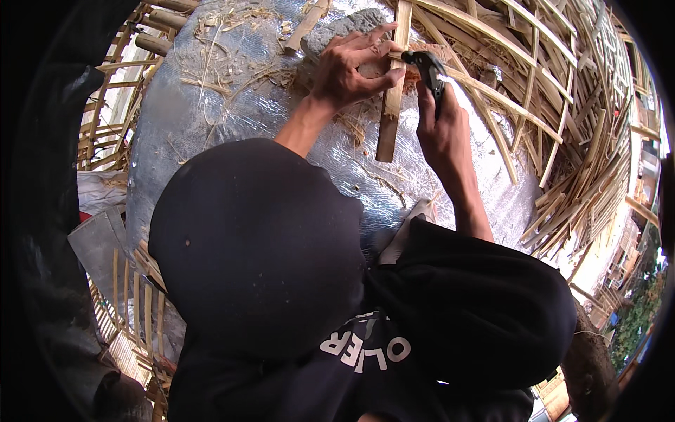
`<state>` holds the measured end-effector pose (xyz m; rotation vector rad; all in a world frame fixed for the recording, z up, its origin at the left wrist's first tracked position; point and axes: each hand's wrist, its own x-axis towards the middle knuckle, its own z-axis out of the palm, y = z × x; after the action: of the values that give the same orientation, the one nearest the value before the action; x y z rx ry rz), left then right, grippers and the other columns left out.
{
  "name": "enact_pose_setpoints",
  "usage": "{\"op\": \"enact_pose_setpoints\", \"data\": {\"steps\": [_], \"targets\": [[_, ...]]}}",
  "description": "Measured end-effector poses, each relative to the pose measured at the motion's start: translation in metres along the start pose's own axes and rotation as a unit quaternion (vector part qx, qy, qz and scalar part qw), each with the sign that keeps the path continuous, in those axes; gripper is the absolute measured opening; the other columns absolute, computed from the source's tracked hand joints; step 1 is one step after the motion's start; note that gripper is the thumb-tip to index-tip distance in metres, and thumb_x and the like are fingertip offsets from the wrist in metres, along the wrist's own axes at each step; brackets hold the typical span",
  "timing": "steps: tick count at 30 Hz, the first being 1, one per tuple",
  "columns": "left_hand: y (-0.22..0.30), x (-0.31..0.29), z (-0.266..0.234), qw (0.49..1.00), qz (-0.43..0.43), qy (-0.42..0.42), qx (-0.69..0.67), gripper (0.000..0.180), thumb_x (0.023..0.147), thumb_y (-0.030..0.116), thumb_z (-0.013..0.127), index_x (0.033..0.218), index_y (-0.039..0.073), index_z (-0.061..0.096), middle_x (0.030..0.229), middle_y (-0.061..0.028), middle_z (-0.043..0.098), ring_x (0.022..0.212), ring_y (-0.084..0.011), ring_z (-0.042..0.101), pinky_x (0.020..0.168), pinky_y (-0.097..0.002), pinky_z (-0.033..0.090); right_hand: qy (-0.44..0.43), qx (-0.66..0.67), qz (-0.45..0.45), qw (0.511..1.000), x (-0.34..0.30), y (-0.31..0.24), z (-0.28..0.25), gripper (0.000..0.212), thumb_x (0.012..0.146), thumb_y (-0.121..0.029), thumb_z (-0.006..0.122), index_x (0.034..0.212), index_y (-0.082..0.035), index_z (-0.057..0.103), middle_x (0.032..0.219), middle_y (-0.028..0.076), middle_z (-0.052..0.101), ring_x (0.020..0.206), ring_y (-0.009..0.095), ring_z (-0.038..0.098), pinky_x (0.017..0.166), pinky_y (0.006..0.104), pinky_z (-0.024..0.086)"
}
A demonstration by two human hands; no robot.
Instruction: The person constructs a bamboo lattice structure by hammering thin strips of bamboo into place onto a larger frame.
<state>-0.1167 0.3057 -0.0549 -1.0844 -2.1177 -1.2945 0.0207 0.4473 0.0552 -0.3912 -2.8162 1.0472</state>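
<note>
My right hand (446, 130) grips a hammer (432, 74) with a dark handle. Its head is over a flat bamboo strip (388, 133) that runs away from me on the silvery sheet. From the left, my left hand (348, 70) reaches across to that strip. Its thumb and fingertips press on the strip close to the hammer head, and whether a nail is between them is too small to tell. Beneath and beyond my left hand lies a rough grey block (344, 29). Part of a reddish brick (444, 53) shows behind the hammer.
A crinkled silver sheet (246, 126) covers the surface around my hands, littered with shavings. Woven bamboo slats (517, 105) and a pile of loose strips (580, 172) take up the right side. More bamboo framework (130, 67) stands at the left. My dark-clothed knees fill the foreground.
</note>
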Motion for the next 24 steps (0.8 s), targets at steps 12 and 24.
{"op": "enact_pose_setpoints", "data": {"steps": [12,24], "targets": [[0.009,-0.001,-0.001,0.999,-0.024,-0.027,0.001,0.042,0.084,0.052,0.069,0.103,0.016,0.077,0.134,0.0012,0.067,0.098,-0.0234,0.071,0.092,-0.0423,0.054,0.121,0.106,-0.005,0.987,-0.009,-0.012,-0.015,0.026,0.103,-0.022,0.053,0.102,0.003,0.057,0.061,0.014,0.061,0.053,0.02,0.062,0.049,0.0342,0.045],[0.005,-0.016,-0.007,1.0,-0.019,-0.02,0.002,0.039,0.084,0.05,0.07,0.102,0.016,0.078,0.134,0.0018,0.066,0.094,-0.0227,0.071,0.09,-0.0397,0.055,-0.008,-0.047,0.013,0.999,0.003,-0.005,-0.007,0.028,0.105,-0.025,0.051,0.096,0.001,0.058,0.061,0.006,0.054,0.054,0.015,0.052,0.051,0.0312,0.04]]}}
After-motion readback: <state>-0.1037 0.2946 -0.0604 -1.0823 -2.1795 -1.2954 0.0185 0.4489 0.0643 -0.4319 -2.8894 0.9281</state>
